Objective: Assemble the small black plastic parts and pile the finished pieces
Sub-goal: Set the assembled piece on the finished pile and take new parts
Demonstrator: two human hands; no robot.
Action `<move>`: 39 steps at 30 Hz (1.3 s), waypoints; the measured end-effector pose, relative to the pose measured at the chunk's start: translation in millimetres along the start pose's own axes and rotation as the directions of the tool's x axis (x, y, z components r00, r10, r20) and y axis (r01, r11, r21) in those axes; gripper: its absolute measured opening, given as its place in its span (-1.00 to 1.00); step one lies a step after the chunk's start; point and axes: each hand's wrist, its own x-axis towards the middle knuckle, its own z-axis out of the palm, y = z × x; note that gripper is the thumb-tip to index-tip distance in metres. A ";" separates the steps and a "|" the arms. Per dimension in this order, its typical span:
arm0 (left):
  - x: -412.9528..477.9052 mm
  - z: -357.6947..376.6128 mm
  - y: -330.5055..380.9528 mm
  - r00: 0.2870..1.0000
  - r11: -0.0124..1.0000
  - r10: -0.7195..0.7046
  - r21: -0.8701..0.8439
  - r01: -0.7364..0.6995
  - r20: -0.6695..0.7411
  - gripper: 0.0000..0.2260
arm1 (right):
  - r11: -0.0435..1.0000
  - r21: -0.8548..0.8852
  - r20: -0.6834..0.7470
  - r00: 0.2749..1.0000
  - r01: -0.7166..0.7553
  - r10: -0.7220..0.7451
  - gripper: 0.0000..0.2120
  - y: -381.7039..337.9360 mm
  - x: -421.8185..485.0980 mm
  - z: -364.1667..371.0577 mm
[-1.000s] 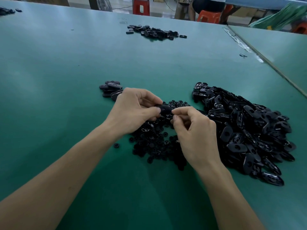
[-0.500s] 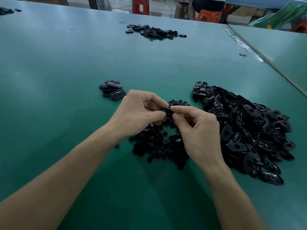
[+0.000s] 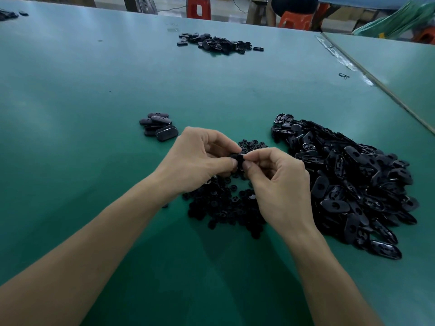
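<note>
Black part [image 3: 237, 158] pinched between thumb and forefinger tips of left hand [image 3: 197, 161] and right hand [image 3: 280, 184], above round pieces [image 3: 226, 208]. Long axis seems left-right, mostly hidden. Nearby: finished pile [image 3: 158, 126], shell heap [image 3: 348, 180]. Green table [image 3: 94, 90]; red stool [image 3: 199, 7] beyond.

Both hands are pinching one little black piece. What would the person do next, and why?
Probably a firm squeeze to snap the piece together: the left hand and right hand both pinch it at their fingertips, above the round bits. Only then would it go to the small pile at left.
</note>
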 end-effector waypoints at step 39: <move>2.5 -6.8 -5.5 0.997 1.000 -0.015 0.022 0.013 0.079 -0.83 | 0.972 0.210 0.167 0.983 -0.109 0.074 -0.78 1.6 5.8 -6.2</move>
